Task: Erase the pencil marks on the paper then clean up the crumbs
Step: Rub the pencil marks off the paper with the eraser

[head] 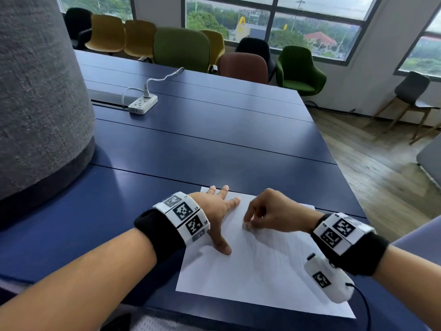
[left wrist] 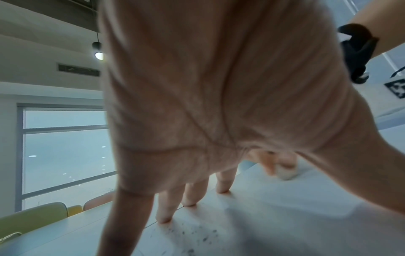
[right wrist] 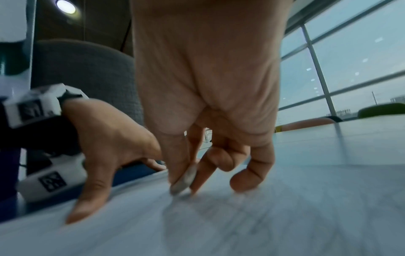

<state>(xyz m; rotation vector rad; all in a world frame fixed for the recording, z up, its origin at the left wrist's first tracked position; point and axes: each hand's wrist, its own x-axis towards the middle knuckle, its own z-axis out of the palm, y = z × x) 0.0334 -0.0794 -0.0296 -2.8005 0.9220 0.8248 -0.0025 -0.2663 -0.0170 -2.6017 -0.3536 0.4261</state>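
A white sheet of paper (head: 250, 271) lies on the blue table (head: 191, 144) near its front edge, with faint pencil marks across its right half. My left hand (head: 218, 209) presses flat on the paper's upper left part, fingers spread and straight. My right hand (head: 253, 220) pinches a small whitish eraser (head: 247, 226) between thumb and fingers, its tip against the paper. In the right wrist view the eraser (right wrist: 183, 181) touches the sheet. Dark eraser crumbs (left wrist: 197, 233) lie scattered on the paper below my left fingers.
A white power strip (head: 142, 104) with its cable lies further back on the table. A big grey felt-covered column (head: 40, 91) stands at the left. Several chairs line the windows behind the table. The table's right edge drops to a wooden floor.
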